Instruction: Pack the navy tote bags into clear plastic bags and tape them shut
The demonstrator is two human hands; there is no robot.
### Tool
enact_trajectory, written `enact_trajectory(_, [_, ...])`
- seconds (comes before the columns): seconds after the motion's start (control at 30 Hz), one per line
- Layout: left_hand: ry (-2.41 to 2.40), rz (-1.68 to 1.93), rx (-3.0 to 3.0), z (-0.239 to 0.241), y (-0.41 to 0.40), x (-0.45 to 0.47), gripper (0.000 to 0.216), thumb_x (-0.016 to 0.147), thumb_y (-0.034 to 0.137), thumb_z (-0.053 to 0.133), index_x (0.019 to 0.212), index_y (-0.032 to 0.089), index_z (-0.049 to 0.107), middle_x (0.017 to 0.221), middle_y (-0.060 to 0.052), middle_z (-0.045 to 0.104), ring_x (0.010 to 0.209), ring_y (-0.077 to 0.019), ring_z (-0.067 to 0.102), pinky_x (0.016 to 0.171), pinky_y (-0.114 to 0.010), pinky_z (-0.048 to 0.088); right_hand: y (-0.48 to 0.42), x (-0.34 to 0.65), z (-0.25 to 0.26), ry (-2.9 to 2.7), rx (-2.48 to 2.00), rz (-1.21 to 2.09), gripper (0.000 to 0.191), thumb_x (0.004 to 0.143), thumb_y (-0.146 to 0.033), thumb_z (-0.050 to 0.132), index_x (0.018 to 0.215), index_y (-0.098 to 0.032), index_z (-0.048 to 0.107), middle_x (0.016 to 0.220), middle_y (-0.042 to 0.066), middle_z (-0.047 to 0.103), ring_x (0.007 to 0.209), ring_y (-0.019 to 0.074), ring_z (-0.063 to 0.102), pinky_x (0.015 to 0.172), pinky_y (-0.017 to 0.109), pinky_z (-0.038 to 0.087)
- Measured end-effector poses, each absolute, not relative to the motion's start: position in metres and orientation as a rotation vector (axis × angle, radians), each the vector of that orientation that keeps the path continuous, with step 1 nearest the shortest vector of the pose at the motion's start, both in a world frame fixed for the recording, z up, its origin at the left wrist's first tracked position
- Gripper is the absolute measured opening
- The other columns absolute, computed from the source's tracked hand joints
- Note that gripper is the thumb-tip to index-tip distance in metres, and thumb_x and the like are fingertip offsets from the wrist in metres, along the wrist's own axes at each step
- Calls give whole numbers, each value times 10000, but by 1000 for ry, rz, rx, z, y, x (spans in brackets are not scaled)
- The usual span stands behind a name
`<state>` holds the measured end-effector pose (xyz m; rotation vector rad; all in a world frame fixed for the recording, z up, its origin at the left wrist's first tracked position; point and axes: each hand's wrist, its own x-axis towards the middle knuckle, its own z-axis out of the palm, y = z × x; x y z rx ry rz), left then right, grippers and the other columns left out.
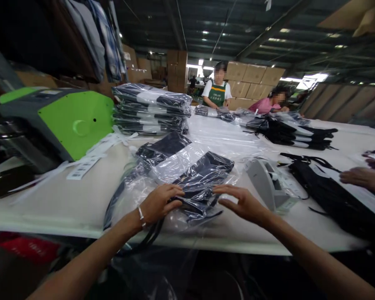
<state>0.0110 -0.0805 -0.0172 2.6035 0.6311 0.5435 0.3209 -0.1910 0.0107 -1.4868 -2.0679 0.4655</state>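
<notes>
A folded black fabric item, perhaps a garment, lies in a clear plastic bag [203, 173] on the white table [71, 208] in front of me. A white band crosses it, and dark straps hang over the table edge. My left hand [161, 202], with a bracelet at the wrist, rests at the bag's near left side, thumb and fingers apart. At its near right side is my right hand [239, 202], fingers extended and thumb spread, fingertips at the plastic. Loose plastic droops below the table edge.
Left stands a green and grey machine [78, 121] with a strip of printed labels [84, 166]. Behind are stacked bagged items [151, 110]. A grey tape dispenser [264, 183] and black folded items [334, 191] lie right, beside another person's hand [362, 177]. Two people work across the table.
</notes>
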Motion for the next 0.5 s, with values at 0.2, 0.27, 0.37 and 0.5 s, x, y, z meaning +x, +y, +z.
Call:
enact_trajectory(0.2, [583,408,2709,-31,-142,-9,390,890,409,668,1236,237,614,1278,-66,662,1225,-238,566,1076,-428,375,-241,290,-30,-2401,-1294,282,558,877,-179,614,1419,-267,513,1443,98,550,1358,250,482,1138,472,409])
enact_trajectory(0.27, [589,375,2729,-36,-154,-5,409,867,443,692,1216,244,617,1263,-59,664,1203,-238,575,1091,-443,344,-240,286,-39,-2360,-1309,233,516,894,-176,599,1398,-254,524,1378,105,601,1287,236,547,1087,437,466])
enact_trajectory(0.37, [650,416,2732,-38,-170,5,556,807,547,720,1244,234,577,1266,-67,648,1195,-248,563,1066,-442,354,-236,286,-42,-2291,-1365,130,438,907,-204,610,1341,-239,558,1299,108,647,1201,236,596,1024,425,502])
enact_trajectory(0.5, [913,456,2779,-44,-189,31,531,738,609,749,1043,201,599,1056,-69,659,1020,-279,587,893,-441,434,-234,285,-39,-2290,-1392,-45,318,844,-152,637,1152,-229,648,1171,98,693,1091,257,624,954,448,509])
